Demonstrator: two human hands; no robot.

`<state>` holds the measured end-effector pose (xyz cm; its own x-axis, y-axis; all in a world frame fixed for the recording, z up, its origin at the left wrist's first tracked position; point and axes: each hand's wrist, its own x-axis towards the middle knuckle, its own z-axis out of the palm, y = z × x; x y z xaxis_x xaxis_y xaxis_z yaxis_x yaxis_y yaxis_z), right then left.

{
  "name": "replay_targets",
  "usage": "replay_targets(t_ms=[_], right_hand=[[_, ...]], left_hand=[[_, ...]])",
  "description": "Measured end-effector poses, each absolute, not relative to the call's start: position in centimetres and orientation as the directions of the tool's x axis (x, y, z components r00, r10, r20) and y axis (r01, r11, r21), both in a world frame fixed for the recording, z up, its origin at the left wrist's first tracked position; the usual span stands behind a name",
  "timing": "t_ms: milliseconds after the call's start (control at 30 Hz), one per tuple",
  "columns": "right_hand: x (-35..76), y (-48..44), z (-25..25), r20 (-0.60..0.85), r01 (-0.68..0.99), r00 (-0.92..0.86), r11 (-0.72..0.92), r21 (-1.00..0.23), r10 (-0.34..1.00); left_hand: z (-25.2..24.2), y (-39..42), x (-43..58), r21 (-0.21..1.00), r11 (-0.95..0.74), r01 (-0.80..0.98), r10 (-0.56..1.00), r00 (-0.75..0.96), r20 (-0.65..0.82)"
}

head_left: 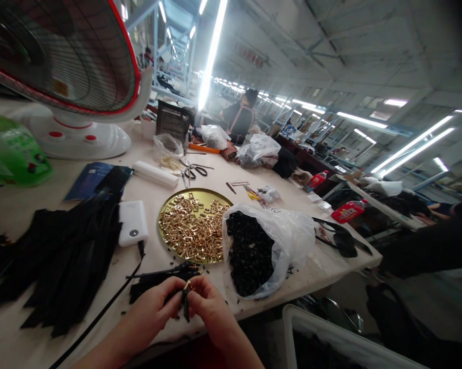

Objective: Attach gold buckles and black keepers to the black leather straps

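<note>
My left hand (162, 303) and my right hand (208, 303) meet near the table's front edge, fingers pinched. Between them is a short black strap (186, 306), its end hanging down. At its top a small gold buckle (187, 285) shows at my right fingertips; how the two are joined is hidden by the fingers. Just beyond my hands lie more black strips (149, 286). Past these sits a round gold tray (163, 241) heaped with gold buckles (194, 225). Right of it, an open plastic bag (292, 230) spills no contents and holds many small black pieces (250, 253).
Long black strips (73, 256) cover the table's left side, beside a white power bank (133, 223) with a black cable. A fan (88, 138) stands at the back left. Scissors (194, 170) lie behind the tray. A grey bin (288, 328) stands below the table's right edge.
</note>
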<state>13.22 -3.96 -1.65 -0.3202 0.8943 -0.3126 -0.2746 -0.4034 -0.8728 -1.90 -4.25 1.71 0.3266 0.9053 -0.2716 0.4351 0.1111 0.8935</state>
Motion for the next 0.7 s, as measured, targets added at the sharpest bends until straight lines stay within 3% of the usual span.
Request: replay_targets(t_ms=[233,367,567,700], right_hand=[[13.8,-4.0,-2.0,-0.305,-0.313,-0.384,-0.434,-0.845,0.871],[13.9,-4.0,-2.0,-0.287,-0.348,-0.307,-0.388,-0.854,0.907],[13.9,-3.5,-2.8,-0.207,-0.196,-0.041,-0.211,-0.958,0.977],[13.7,-3.5,-2.7,-0.223,-0.196,-0.097,-0.238,-0.951,0.97]], left_hand=[[0.0,-4.3,-1.6,0.894,0.166,0.416,0.912,0.279,-0.299],[0.7,-4.2,-2.1,0.88,0.092,0.467,0.908,0.324,-0.267],[1.4,-4.2,-2.4,0.814,0.043,0.579,0.938,0.258,-0.234],[1.2,-4.2,-1.9,0.865,0.096,0.492,0.905,0.32,-0.282]])
